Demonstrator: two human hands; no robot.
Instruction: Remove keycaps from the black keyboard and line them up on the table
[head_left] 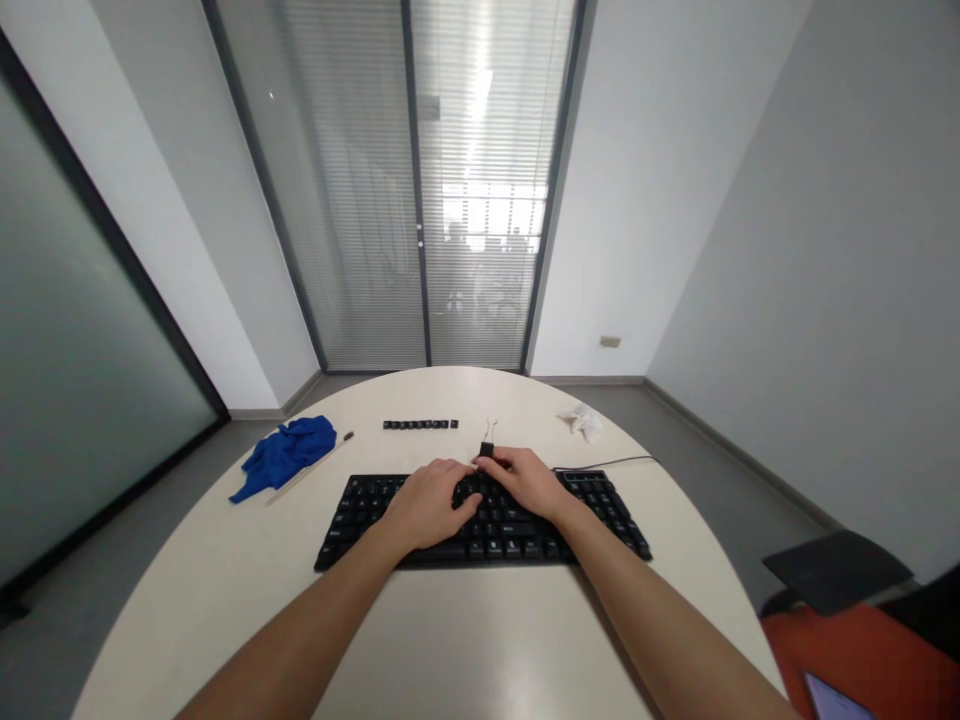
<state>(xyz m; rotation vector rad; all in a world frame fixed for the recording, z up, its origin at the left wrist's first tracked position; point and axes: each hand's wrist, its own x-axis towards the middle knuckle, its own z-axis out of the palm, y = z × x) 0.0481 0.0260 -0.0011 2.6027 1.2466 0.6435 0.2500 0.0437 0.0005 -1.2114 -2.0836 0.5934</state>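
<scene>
A black keyboard (pixel 495 548) lies across the table in front of me. My left hand (pixel 431 505) rests over its middle, thumb apart from the fingers, with the fingertips near the top rows. Beside it, my right hand (pixel 529 480) reaches in from the right, its fingertips closed at a small black tool with wire prongs (pixel 487 449) that looks like a keycap puller. The prongs point away from me, and both hands' fingertips nearly meet there. Keys under my palms are hidden. Beyond the keyboard, several loose black keycaps (pixel 420 425) stand in a row.
On the left are a crumpled blue cloth (pixel 289 455) and a thin brush (pixel 311 468) lying diagonally. A crumpled white tissue (pixel 583 422) sits at the back right. The keyboard cable (pixel 611 462) runs off rightward. A red chair (pixel 862 650) with a phone (pixel 836 698) stands right of the round table (pixel 465 640).
</scene>
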